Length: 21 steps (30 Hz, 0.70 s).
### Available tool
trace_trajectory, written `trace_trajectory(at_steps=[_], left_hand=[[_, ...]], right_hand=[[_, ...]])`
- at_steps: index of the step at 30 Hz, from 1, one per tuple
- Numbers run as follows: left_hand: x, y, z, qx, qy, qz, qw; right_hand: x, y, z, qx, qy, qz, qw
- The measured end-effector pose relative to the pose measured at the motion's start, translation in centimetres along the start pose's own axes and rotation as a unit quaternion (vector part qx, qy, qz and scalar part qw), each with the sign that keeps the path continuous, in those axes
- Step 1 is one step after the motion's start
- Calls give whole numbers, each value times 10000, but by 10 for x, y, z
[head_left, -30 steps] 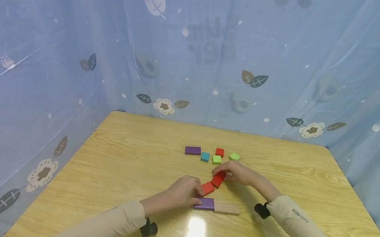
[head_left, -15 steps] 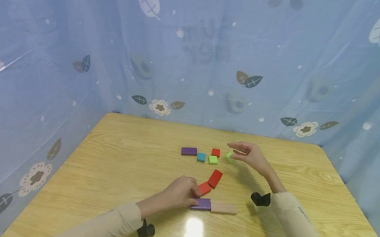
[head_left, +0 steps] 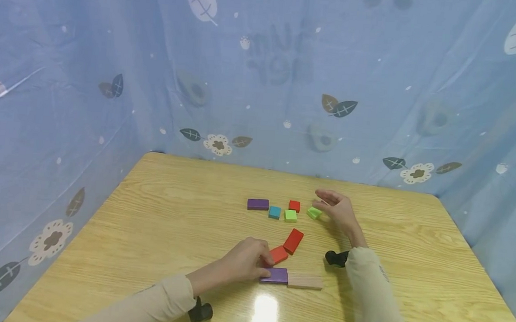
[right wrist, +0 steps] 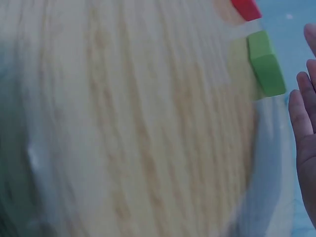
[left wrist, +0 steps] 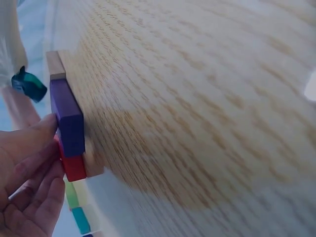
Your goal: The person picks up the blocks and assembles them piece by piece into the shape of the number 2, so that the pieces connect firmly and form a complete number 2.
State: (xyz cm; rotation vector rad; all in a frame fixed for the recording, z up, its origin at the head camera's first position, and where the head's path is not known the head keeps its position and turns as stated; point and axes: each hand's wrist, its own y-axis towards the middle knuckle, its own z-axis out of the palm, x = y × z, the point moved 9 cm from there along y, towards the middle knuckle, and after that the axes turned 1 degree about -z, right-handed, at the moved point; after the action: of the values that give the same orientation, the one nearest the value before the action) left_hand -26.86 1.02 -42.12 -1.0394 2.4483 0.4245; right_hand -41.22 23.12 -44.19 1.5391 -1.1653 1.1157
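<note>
In the head view my left hand [head_left: 245, 261] reaches low over the table, its thumb resting on a purple block [head_left: 276, 276] and its fingertips at a red block [head_left: 277, 255]. The left wrist view has the thumb against the edge of the purple block [left wrist: 66, 111], with the other fingers loosely bent beside the red block [left wrist: 74, 168]. My right hand [head_left: 338, 210] hovers just beside a light green block [head_left: 313, 213], fingers spread and holding nothing. In the right wrist view those fingers are extended, apart from the green block [right wrist: 266, 64].
A plain wooden block [head_left: 305, 281] adjoins the purple one. A darker red block [head_left: 293, 241] slants beyond the left fingers. Farther back lie a purple block [head_left: 258, 204], a blue block [head_left: 274, 212], another green block [head_left: 290, 215] and a small red block [head_left: 294, 206].
My right hand has let go of the darker red block and moved away to the back right, beside the green block. The left hand has stayed in place.
</note>
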Motion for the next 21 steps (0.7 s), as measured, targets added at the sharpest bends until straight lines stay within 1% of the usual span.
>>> trace_trajectory(at_steps=[6, 11, 18, 21], left_hand=[[2, 1, 1, 29, -119, -92, 9999], [1, 2, 0, 58, -164, -123, 9998], [0, 2, -1, 45, -127, -84, 9999], [1, 2, -1, 48, -158, -96, 9998]], right_hand=[[-9, 2, 6, 194, -50, 184, 9996], [-12, 1, 7, 336, -143, 308, 9989], [-14, -1, 10, 583, -482, 358, 9965], [-14, -1, 11, 592, -698, 357, 9952]])
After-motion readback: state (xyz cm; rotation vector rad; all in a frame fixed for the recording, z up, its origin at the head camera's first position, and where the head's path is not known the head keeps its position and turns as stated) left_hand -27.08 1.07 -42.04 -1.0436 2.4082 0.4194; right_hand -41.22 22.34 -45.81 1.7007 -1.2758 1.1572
